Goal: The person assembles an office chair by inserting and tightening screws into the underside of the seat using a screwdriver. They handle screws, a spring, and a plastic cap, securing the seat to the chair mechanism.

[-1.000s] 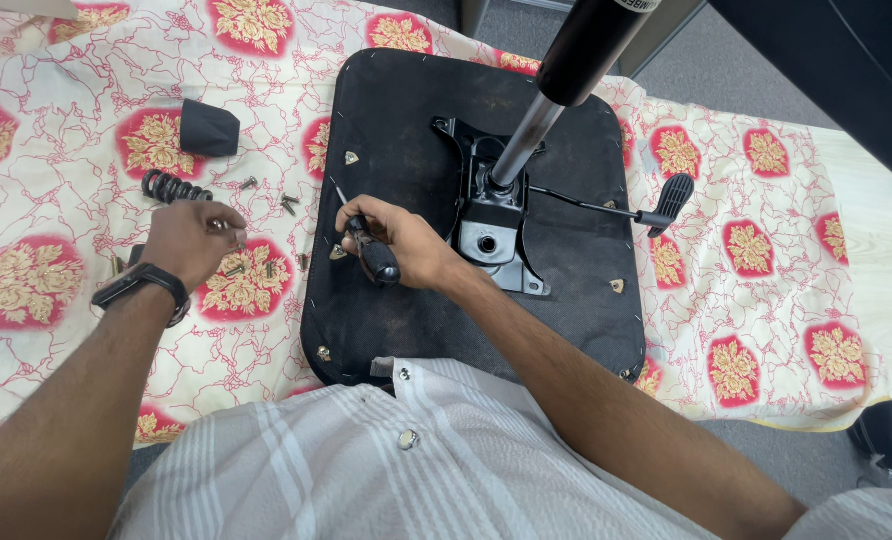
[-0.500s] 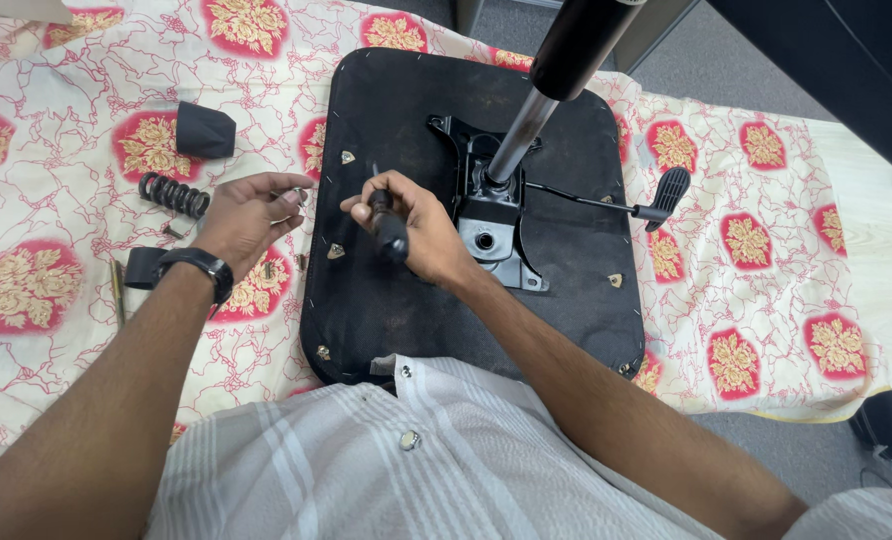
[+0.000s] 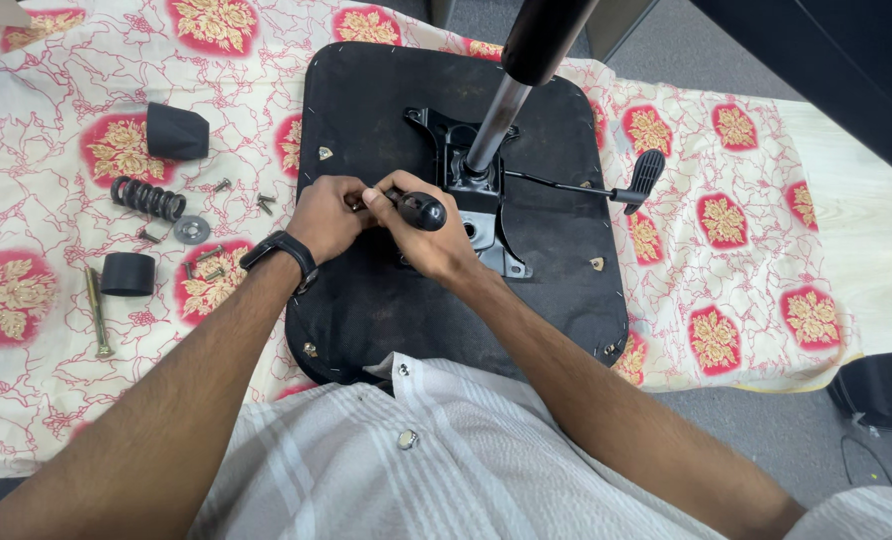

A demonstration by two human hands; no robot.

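Observation:
A black chair seat base point(image 3: 556, 130) lies upside down on a patterned cloth, with a metal mechanism plate point(image 3: 476, 190) and a gas cylinder column point(image 3: 511, 90) rising from it. My right hand point(image 3: 421, 240) grips a screwdriver by its black handle point(image 3: 421, 210). My left hand point(image 3: 326, 215), with a black watch on the wrist, pinches something small at the screwdriver's tip; the item itself is hidden by the fingers. Both hands meet over the left part of the seat base.
On the cloth to the left lie a black spring point(image 3: 148, 198), a washer point(image 3: 192, 230), several loose screws point(image 3: 264, 203), a long bolt point(image 3: 96, 312), a black cap point(image 3: 128, 273) and a black cone-shaped cover point(image 3: 176, 131). A lever with a black paddle point(image 3: 646, 172) sticks out right.
My left hand left the loose screws on the cloth and came across to the screwdriver tip. My right hand shifted slightly, keeping hold of the screwdriver.

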